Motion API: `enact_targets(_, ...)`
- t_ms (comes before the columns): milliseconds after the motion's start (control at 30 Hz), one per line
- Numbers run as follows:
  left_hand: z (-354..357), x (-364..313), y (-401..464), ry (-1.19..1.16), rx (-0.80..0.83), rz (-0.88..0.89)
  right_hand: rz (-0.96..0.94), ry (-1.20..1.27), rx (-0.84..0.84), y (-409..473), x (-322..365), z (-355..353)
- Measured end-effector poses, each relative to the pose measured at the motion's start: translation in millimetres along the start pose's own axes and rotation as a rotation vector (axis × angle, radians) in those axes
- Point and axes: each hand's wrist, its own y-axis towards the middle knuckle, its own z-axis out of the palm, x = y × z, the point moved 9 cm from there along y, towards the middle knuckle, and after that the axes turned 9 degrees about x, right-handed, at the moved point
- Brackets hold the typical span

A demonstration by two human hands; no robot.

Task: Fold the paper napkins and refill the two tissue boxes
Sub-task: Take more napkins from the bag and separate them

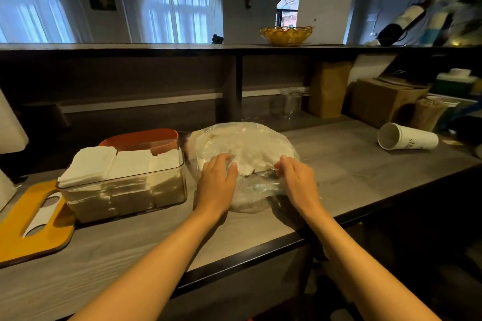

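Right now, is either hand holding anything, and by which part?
Both hands are on the clear plastic bag of napkins. The right hand pinches the loose plastic at its near open edge; the left hand rests on top with relaxed fingers, not gripping.

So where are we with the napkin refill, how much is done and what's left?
Looks done: the clear tissue box is packed with folded napkins, though its yellow lid lies beside it on the counter. In hand: the left hand and right hand are on the plastic bag of napkins. Left: folding those, filling a second box, of which only an orange lid shows behind the first box, and lidding the first.
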Motion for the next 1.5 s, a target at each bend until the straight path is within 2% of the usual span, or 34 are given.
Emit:
enact_targets(100, -2.2, -16.3, 16.5, 0.090, -0.038, 0.135, 0.002, -0.042, 0.134, 8.3, 20.1, 24.2)
enact_targets(200, 22.0, -20.7, 35.8, 0.114, 0.120, 0.129, 0.065, -0.140, 0.267, 28.8, 19.8, 51.2)
enact_targets(300, 41.2, -18.9, 58.4, 0.273, 0.242, 0.116, 0.002, -0.130, 0.249, 53.1, 20.2, 54.2)
enact_targets(400, 42.6, -18.1, 83.0, 0.344, 0.278, 0.093, -0.057, -0.042, 0.155, 68.6, 29.2, 37.8)
enact_targets(500, 40.4, -10.7, 104.3, 0.293, 0.293, -0.014, 0.062, 0.006, 0.100, 86.8, 23.8, 29.6)
enact_targets(600, 44.3, -0.9, 113.4, 0.238, 0.298, -0.109, 0.217, -0.002, 0.128, 106.6, 3.8, 38.1)
enact_targets(833, 45.9, 24.0, 112.3, 0.250, 0.218, -0.197, 0.322, -0.138, 0.123, 126.6, -24.4, 61.5)
enact_targets(1033, 41.7, 34.6, 110.3, 0.142, 0.138, -0.217, 0.247, -0.218, 0.033, 121.8, -28.8, 59.1)
enact_targets(1133, 42.3, 41.7, 112.8, 0.095, 0.117, -0.239, 0.303, -0.267, 0.094, 121.9, -36.6, 67.6)
enact_targets(1233, 42.6, 51.8, 112.9, -0.058, 0.095, -0.260, 0.333, -0.342, 0.188, 126.4, -44.1, 78.4)
enact_targets(1367, 42.7, 61.8, 108.5, -0.229, 0.088, -0.296, 0.291, -0.455, 0.255, 133.1, -44.3, 87.7)
enact_targets(1500, 43.4, 60.4, 105.6, -0.260, 0.094, -0.310, 0.217, -0.632, 0.280, 128.1, -37.4, 95.3)
